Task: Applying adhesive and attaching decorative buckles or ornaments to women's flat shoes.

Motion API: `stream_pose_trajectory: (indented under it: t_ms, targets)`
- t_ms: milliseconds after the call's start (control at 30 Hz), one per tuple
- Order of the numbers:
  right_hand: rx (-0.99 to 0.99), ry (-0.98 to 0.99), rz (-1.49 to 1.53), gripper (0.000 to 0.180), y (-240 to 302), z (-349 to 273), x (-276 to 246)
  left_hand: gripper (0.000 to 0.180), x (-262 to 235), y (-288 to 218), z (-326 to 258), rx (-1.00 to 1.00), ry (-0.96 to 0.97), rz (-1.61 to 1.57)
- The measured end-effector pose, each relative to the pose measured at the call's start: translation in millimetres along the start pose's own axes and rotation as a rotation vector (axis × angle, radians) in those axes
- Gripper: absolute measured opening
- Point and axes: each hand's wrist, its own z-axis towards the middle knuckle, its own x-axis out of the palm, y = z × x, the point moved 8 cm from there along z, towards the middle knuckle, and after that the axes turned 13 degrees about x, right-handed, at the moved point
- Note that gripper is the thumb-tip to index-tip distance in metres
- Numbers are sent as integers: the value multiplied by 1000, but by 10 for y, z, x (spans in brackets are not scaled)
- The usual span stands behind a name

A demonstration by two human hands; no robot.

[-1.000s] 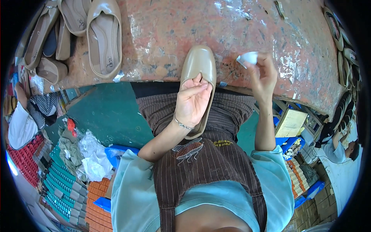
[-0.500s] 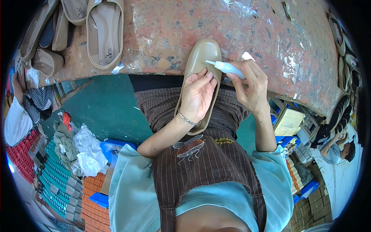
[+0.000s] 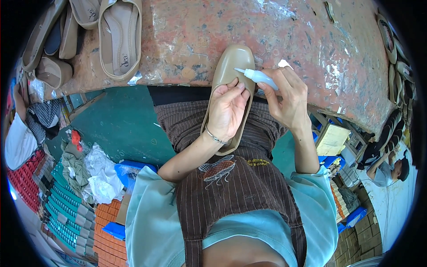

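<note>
A beige flat shoe (image 3: 233, 66) rests with its toe on the table's near edge and its heel toward my apron. My left hand (image 3: 227, 107) grips it at the opening, fingers inside and thumb up against the front rim. In my right hand (image 3: 287, 91) is a small pale squeeze bottle (image 3: 260, 77) with a thin nozzle, held almost level. Its tip is over the upper of the shoe, just ahead of the opening; whether it touches cannot be made out. The fingers of my right hand are wrapped around the bottle.
Several beige shoes (image 3: 120, 40) stand at the left of the worn, stained table (image 3: 187, 26). More shoes (image 3: 393, 66) line the far right edge. A co-worker (image 3: 391, 171) sits at the right; another person's sleeve (image 3: 22, 142) shows at the left. Stacked shoe lasts (image 3: 66, 209) fill the lower left.
The bottle's nozzle has shifted slightly left and down over the shoe, with my right hand moving along. My left hand and the shoe stay in place.
</note>
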Motion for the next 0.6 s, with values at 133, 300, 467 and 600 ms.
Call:
stream_pose_trajectory:
  t_ms: [133,300,467,600]
  targets:
    - [-16,4,-22,15,37,17,-5,15,-2,3,-7,3,-2,4]
    - [-16,-1,-37,15,6,-14,-24,12,-29,-7,-23,-11,-45,36]
    - [106,19,60,14,-155,-19,-74,11,-84,-16,-15,10,-59,1]
    - [443,-69,543,15,-743,-42,-144,9,-51,4,-5,9,-88,-18]
